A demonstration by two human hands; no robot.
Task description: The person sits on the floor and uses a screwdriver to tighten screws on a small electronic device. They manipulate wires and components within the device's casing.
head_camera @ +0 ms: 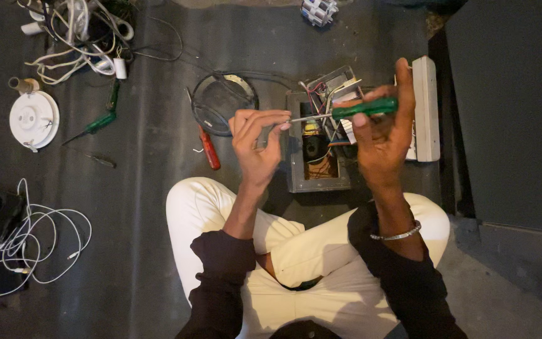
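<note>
My right hand point(384, 135) grips a green-handled screwdriver point(364, 108) held level, its metal shaft pointing left. My left hand point(257, 139) pinches the tip of that shaft between thumb and fingertips. Both hands are raised above an open grey metal box point(317, 147) on the floor, with a coil, wires and small parts inside. My crossed legs in pale trousers point(296, 248) lie below the hands.
A red-handled screwdriver point(209, 147) and a round dark ring point(224, 103) lie left of the box. Another green screwdriver point(98, 123), a white round fitting point(33, 119), tangled white cables point(76, 37) and a white wire loop point(32, 251) are further left. A white casing point(426, 107) stands at right beside a dark panel point(509, 113).
</note>
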